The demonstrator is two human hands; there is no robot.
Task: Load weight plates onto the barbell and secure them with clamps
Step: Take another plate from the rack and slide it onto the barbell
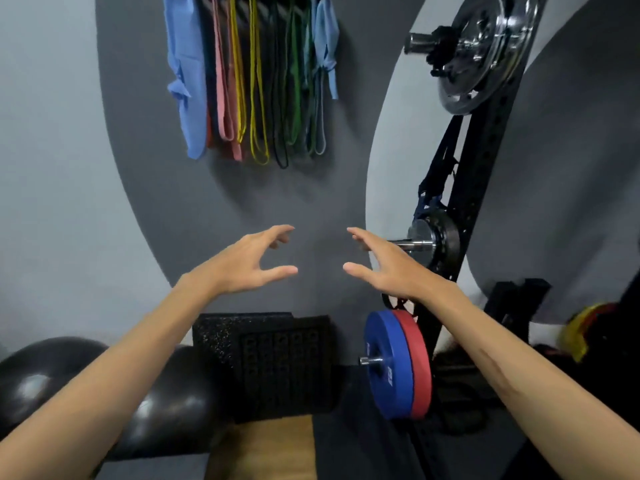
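while both arms reach out in front, the left hand (pixel 247 261) and the right hand (pixel 384 265) float in the air with nothing in them. the fingers (pixel 277 233) of each hand are spread wide and curled a little, and the two hands face each other with a clear gap between them. behind that gap there is only the bare grey wall (pixel 311 202), so there is lots of free room there.

off to the right, a black rack post (pixel 485 188) with holes runs up at a slant. low on it, a short peg holds a blue weight plate (pixel 382 365) with a red weight plate (pixel 420 365) pressed right against its back. both stand upright, just under the right arm. higher up, just past the right fingers, a small silver plate (pixel 424 233) sits on another peg. at the top right, a big shiny plate (pixel 485 50) sits on a bar end with a black clamp (pixel 445 46) touching its front.

coloured stretch bands (pixel 256 81) hang on the wall up high. down low on the left sit dark round balls (pixel 180 403), beside a black foam block (pixel 242 341) and black rubber mats (pixel 287 362). a wooden floor patch (pixel 263 448) lies below them.
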